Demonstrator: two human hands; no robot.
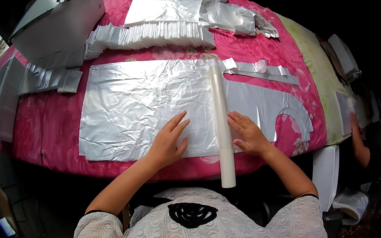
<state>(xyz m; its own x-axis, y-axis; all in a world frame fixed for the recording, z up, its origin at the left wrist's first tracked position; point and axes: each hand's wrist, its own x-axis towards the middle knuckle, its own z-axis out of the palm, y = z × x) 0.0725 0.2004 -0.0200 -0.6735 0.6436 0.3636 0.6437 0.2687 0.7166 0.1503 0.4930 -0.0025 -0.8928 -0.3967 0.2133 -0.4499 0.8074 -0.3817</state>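
Note:
A large crinkled silver sheet (127,107) lies flat across the middle of the table. Over its right part, a long pale roll (220,110) of what looks like transparent film stands lengthwise, its near end sticking out past the table edge. My left hand (169,139) is on or just above the sheet, left of the roll, fingers spread and holding nothing. On the other side, my right hand (248,133) has its fingers stretched out, with the fingertips at the roll's right side. To the right of the roll, a grey-silver sheet (249,95) has a curved cut-out at its near corner.
A pink flowered cloth (57,121) covers the table. Behind lie a long row of folded silver pieces (151,34) and more crumpled silver sheeting (227,13). White boxes (60,28) stand at the far left. A person (361,145) works at the right, by a pale green cloth (319,79).

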